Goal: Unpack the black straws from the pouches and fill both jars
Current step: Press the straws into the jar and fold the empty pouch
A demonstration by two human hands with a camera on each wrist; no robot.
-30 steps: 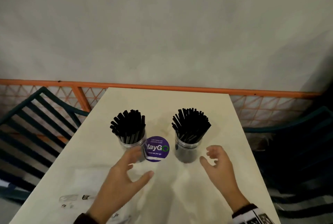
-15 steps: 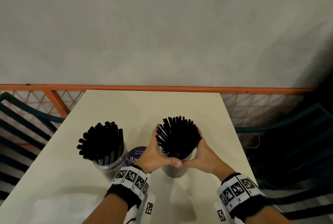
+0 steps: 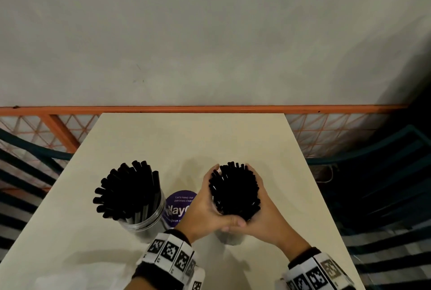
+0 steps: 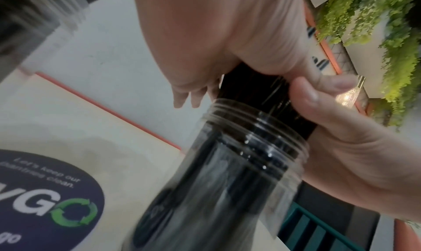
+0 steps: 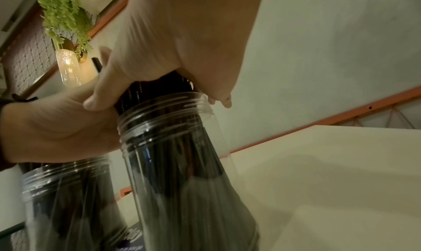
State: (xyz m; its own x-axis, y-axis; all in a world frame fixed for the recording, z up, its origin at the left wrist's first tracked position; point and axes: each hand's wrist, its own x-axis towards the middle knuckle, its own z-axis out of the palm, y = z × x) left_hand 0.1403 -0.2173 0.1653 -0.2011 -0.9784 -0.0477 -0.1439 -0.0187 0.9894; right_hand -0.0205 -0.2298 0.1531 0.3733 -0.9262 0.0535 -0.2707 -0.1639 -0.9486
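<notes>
Two clear plastic jars stand on the cream table (image 3: pixel 191 140), each packed with black straws. The left jar (image 3: pixel 144 225) has its straws (image 3: pixel 129 194) fanned out and nothing touches it. Both hands cup the straw bundle (image 3: pixel 234 193) of the right jar (image 3: pixel 229 239) just above its rim. My left hand (image 3: pixel 205 209) wraps the bundle's left side and my right hand (image 3: pixel 265 214) its right side, with the thumbs meeting at the front. In the wrist views the fingers curl round the straws (image 4: pixel 262 92) (image 5: pixel 157 87) above the threaded neck (image 4: pixel 255 128) (image 5: pixel 159 118).
A round purple sticker (image 3: pixel 179 205) lies on the table between the jars. An orange rail (image 3: pixel 210 109) with mesh runs behind the far edge. Dark green slatted chairs (image 3: pixel 384 173) flank both sides. A pale clear wrapper (image 3: pixel 51 278) shows faintly at the near left.
A second ago both hands hovered open in front of the jars. They then closed round the right jar's straws, and the fanned bundle is now squeezed narrower.
</notes>
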